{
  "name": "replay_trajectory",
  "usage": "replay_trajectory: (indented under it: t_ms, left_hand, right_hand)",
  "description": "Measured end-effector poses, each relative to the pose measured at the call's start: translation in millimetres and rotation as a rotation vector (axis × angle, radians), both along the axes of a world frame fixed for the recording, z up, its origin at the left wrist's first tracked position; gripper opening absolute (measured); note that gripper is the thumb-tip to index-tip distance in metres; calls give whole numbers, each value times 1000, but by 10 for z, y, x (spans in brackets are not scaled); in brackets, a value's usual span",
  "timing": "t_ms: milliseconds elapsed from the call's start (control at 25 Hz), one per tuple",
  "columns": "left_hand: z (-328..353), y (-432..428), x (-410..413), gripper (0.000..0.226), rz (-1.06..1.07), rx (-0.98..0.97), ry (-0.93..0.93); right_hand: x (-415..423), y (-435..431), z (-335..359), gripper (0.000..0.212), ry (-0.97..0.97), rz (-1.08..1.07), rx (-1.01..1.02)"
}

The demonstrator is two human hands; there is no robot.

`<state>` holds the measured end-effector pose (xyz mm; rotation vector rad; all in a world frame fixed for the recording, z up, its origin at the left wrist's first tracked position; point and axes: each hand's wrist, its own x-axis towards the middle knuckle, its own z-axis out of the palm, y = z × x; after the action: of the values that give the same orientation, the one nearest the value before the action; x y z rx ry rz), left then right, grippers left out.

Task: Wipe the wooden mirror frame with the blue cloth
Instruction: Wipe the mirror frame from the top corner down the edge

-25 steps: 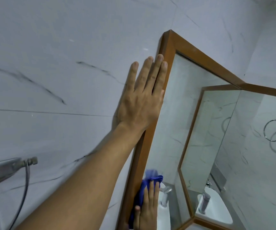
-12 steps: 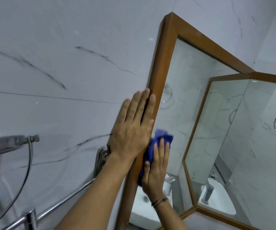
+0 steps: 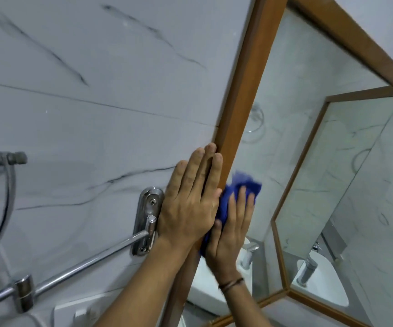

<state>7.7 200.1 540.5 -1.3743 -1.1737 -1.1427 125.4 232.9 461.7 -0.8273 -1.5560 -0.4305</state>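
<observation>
The wooden mirror frame runs up the marble wall, and its left upright crosses the middle of the view. My left hand lies flat on the wall, fingers straight, with the fingertips touching the frame's outer edge; it holds nothing. My right hand, a dark band at its wrist, presses the blue cloth against the upright's inner edge and the mirror glass just beside my left hand. The cloth sticks out above my fingers and below my palm. The frame section under both hands is hidden.
A chrome towel rail with its wall bracket sits just left of my left hand. A shower hose hangs at the far left. The mirror reflects a white sink, a tap and a second framed mirror.
My right hand has slid the blue cloth up the frame's inner edge from near the bottom to beside my left hand. My left hand has moved down the upright from near the top corner.
</observation>
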Motion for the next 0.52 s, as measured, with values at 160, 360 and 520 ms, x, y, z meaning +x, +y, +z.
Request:
replay_trajectory:
  t_ms: [160, 360, 520]
  left_hand:
    - [-84, -13, 5, 64, -7, 7, -13]
    - [-127, -8, -1, 61, -41, 11, -38]
    - [-374, -35, -1, 66, -71, -40, -34]
  right_hand:
    - [27, -54, 36, 59, -61, 57, 31]
    - [63, 336, 1155, 56, 50, -6, 237]
    - [0, -16, -282, 59, 27, 12, -7]
